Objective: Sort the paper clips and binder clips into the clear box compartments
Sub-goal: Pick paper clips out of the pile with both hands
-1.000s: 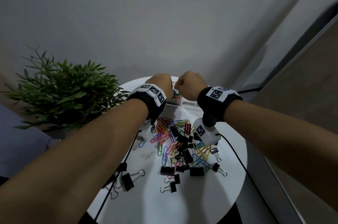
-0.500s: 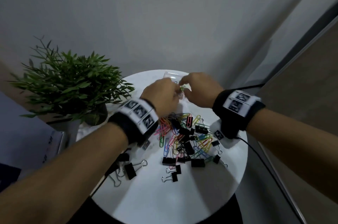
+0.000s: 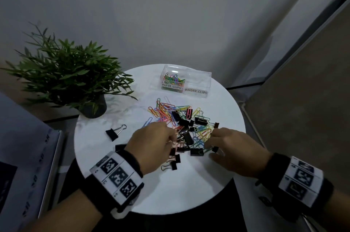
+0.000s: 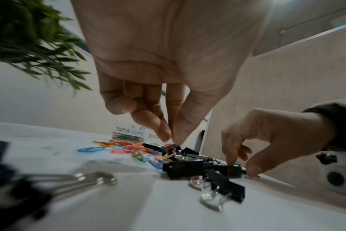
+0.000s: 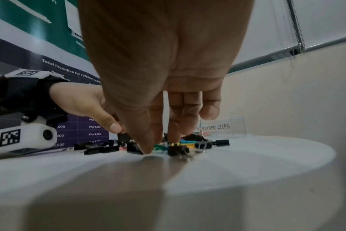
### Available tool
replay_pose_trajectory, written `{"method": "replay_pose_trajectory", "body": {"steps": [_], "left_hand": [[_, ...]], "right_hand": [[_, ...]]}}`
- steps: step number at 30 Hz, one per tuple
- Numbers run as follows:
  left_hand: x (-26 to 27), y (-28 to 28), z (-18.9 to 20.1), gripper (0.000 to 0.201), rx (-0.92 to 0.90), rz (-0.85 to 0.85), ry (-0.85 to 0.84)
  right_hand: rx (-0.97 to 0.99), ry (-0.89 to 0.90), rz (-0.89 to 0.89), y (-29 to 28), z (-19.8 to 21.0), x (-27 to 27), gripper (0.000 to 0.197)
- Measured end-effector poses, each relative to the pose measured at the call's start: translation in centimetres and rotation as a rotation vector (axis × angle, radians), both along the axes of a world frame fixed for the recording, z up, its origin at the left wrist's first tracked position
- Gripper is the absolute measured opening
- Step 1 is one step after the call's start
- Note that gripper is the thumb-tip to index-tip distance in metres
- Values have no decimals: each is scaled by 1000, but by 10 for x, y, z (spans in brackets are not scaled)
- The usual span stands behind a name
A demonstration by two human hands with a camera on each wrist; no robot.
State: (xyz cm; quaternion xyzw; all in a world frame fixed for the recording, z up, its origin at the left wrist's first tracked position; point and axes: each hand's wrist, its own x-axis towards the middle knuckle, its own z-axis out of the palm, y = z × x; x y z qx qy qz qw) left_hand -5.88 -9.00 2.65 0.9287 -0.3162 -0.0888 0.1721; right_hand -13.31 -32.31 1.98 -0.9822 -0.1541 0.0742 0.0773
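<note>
both hands down in the clip pile on a round white table (image 3: 121, 184), clear box behind it.

clear box (image 3: 197, 80) at the table's far edge, handwritten labels "paper clips" (image 3: 171, 86) on its left compartment and "binder clips" (image 3: 195, 91) on its right; coloured clips lie in the left one. mixed pile (image 3: 181, 123) of coloured paper clips and black binder clips sits just nearer than the box. left hand (image 3: 153, 146) pinches thumb to fingertips over the pile, cannot tell on what. right hand (image 3: 233, 150) has thumb and fingers curled down around a small black binder clip (image 4: 233, 171). one binder clip (image 3: 114, 133) lies apart, left of the pile. potted plant (image 3: 72, 76) left of the box. banner (image 5: 69, 68) reads "total incentive for referrer", "php 5,000". grey wall behind.
</note>
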Motion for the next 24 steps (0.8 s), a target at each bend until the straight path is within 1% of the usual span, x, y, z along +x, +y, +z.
{"method": "replay_pose_trajectory", "body": {"steps": [2, 4, 6, 8, 10, 12, 15, 16, 18, 21, 24], "left_hand": [[-3, 12, -2, 18, -12, 67, 14], [-8, 22, -3, 18, 9, 90, 26], [-12, 28, -4, 18, 22, 93, 28], [-14, 30, -5, 17, 22, 92, 28], [-14, 28, -6, 19, 24, 84, 23], [-13, 23, -5, 21, 16, 61, 26], [-14, 12, -3, 30, 18, -35, 32], [-15, 10, -3, 34, 34, -73, 23], [-14, 8, -3, 36, 82, -112, -1], [-13, 14, -5, 29, 129, -111, -34], [-15, 24, -7, 18, 133, -75, -28]], "right_hand": [[9, -53, 34, 1, -7, 0, 11], [18, -105, 51, 3, -10, -1, 4], [39, -133, 69, 6, -11, -2, 8], [63, -124, 76, 7, -10, -2, 11], [142, -108, 9, 5, -5, -3, 9], [229, -90, -118, 1, -1, -3, 6], [286, -81, -231, 0, 4, -1, 24], [295, -76, -241, 0, 4, 0, 28], [297, -55, -246, 1, 6, 1, 30], [296, -44, -241, 3, 8, 2, 22], [328, -31, -246, 3, 6, 3, 23]]}}
